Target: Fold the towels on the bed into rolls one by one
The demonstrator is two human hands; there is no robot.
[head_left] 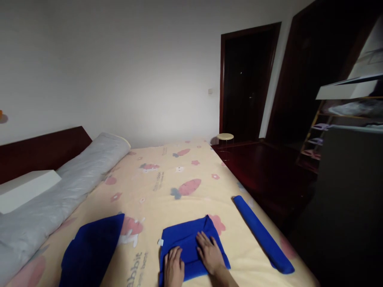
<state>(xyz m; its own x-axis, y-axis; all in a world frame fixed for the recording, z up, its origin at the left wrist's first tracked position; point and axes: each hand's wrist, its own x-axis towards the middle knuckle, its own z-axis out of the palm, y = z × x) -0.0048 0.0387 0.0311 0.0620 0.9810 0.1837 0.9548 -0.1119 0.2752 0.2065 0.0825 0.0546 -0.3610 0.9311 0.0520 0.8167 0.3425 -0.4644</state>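
A folded blue cloth [186, 233] lies flat on the bed at the bottom middle, with a small white tag at its left edge. My left hand [174, 266] rests on its lower left part, palm down, fingers stretched out. On the right half of the same cloth my right hand [209, 253] lies flat, fingers a little spread. A rolled blue cloth [262, 235] lies lengthwise to the right, near the bed's edge. Over to the left is another blue cloth [91, 249], spread out and partly cut off by the frame.
The bed [167, 175] has a yellow sheet printed with carrots and rabbits. A long grey pillow [89, 171] and a white box [28, 189] are along the headboard [44, 147]. A round stool [225, 136] stands beyond the bed. A dark cabinet [350, 199] is at right.
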